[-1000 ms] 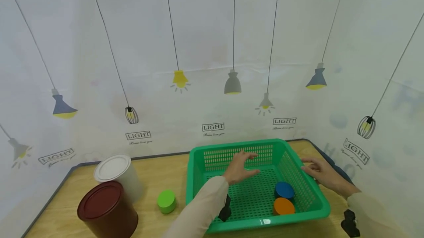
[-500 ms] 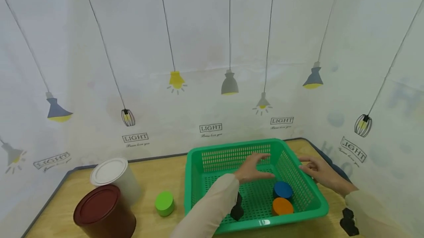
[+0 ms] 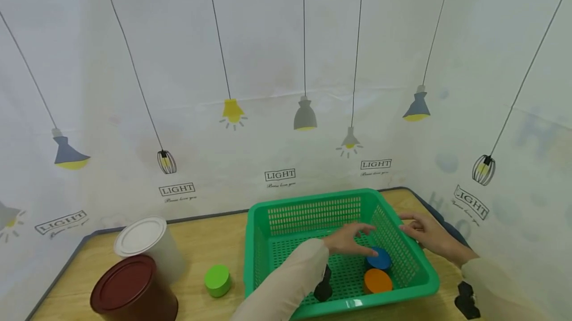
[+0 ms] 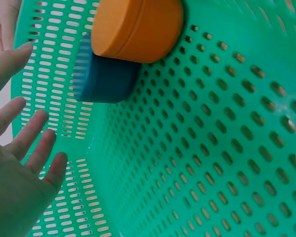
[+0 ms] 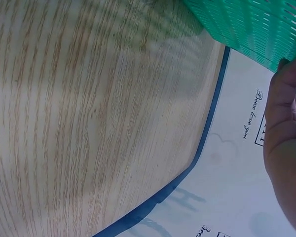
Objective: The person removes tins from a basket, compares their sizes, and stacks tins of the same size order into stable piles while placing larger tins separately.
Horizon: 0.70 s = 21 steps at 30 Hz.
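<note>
A green plastic basket [image 3: 344,303] stands on the table, and a blue cylinder [image 3: 380,258] and an orange cylinder [image 3: 377,281] sit inside near its right wall. My left hand [image 3: 353,239] is inside the basket, thumb and fingers spread, its thumb overlapping the blue cylinder in the head view. In the left wrist view that hand [image 4: 24,148] shows a gap to the blue cylinder [image 4: 108,79], with the orange cylinder [image 4: 138,29] beside it. My right hand [image 3: 426,234] grips the basket's right rim; part of its fingers is hidden in the right wrist view.
Left of the basket, a light green cylinder [image 3: 217,280] stands on the wooden table [image 3: 201,241]. Farther left are a dark red canister [image 3: 134,291] and a white canister [image 3: 154,246]. A lamp-printed white sheet [image 3: 268,62] rises behind the table's dark edge.
My left hand has moved right and down inside the basket, toward the blue cylinder. My right hand stays at the rim. The head view has shifted slightly.
</note>
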### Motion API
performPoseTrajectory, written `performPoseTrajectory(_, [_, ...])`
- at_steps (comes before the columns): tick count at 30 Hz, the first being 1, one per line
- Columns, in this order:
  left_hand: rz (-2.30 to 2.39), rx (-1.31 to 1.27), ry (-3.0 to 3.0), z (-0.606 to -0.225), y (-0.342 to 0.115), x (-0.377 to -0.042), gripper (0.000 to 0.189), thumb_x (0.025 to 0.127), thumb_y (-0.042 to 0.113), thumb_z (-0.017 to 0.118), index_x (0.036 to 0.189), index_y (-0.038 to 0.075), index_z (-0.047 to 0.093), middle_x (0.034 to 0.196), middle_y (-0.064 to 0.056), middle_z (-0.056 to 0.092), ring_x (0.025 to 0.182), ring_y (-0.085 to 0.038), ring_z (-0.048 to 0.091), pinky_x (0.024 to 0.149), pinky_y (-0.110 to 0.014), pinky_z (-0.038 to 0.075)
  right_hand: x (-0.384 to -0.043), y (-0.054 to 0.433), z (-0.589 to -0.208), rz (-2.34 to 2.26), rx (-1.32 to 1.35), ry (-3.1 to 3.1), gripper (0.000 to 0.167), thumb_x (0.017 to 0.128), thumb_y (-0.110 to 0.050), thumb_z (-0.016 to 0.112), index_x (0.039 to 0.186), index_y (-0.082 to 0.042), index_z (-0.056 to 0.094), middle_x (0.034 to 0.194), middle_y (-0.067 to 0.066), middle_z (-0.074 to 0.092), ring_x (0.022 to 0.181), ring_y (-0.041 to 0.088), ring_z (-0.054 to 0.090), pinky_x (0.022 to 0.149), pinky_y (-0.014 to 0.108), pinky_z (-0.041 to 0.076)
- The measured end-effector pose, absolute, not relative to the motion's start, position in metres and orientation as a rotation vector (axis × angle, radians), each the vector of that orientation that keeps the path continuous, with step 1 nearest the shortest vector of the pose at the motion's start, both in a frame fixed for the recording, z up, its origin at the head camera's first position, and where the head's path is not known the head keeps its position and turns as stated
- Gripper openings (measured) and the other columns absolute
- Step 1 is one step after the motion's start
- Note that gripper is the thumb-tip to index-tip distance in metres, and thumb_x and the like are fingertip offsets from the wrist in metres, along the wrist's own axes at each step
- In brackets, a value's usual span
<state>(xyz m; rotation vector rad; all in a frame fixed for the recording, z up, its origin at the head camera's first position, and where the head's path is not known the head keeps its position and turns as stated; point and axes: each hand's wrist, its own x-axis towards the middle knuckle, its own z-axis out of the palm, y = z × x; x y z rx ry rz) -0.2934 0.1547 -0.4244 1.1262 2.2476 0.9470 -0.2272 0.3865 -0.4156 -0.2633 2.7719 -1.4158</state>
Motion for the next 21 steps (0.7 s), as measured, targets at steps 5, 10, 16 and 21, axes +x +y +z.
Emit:
performPoseTrajectory(5, [0.895, 1.116, 2.184, -0.430, 0.162, -0.293, 0.057, 0.082, 0.026, 0.064, 0.132, 0.016, 0.041, 0.126, -0.003, 0.045, 0.113, -0.020, 0.043, 0.083, -0.027, 0.041, -0.225, 0.389, -0.416, -1.413, -0.256, 2.786, 0.049, 0.093, -0.022, 0.048, 0.127, 0.011, 0.034, 0.089, 0.012, 0.060, 0.065, 0.014, 0.055, 0.054, 0.030, 0.048])
performPoseTrajectory(10, [0.822, 1.103, 2.164, -0.429, 0.165, -0.289, 0.055, 0.083, 0.028, 0.063, 0.133, 0.017, 0.041, 0.127, 0.000, 0.045, 0.116, -0.016, 0.040, 0.088, -0.029, 0.038, -0.227, 0.388, -0.418, -1.410, -0.259, 2.793, 0.049, 0.092, -0.021, 0.049, 0.127, 0.011, 0.036, 0.086, 0.010, 0.060, 0.063, 0.013, 0.054, 0.052, 0.030, 0.047])
performPoseTrajectory(16, [0.776, 1.124, 2.109, -0.431, 0.172, -0.287, 0.051, 0.084, 0.024, 0.061, 0.131, 0.015, 0.043, 0.131, 0.000, 0.042, 0.119, -0.013, 0.039, 0.092, -0.026, 0.036, -0.225, 0.390, -0.418, -1.382, -0.267, 2.811, 0.048, 0.093, -0.022, 0.048, 0.127, 0.010, 0.036, 0.084, 0.010, 0.059, 0.062, 0.013, 0.052, 0.051, 0.030, 0.047])
performPoseTrajectory(21, [0.770, 1.139, 2.118, -0.431, 0.174, -0.288, 0.049, 0.084, 0.021, 0.061, 0.129, 0.012, 0.045, 0.130, -0.001, 0.044, 0.117, -0.014, 0.041, 0.090, -0.024, 0.037, -0.224, 0.389, -0.416, -1.387, -0.271, 2.794, 0.048, 0.093, -0.023, 0.047, 0.127, 0.008, 0.036, 0.084, 0.010, 0.057, 0.062, 0.014, 0.051, 0.053, 0.030, 0.047])
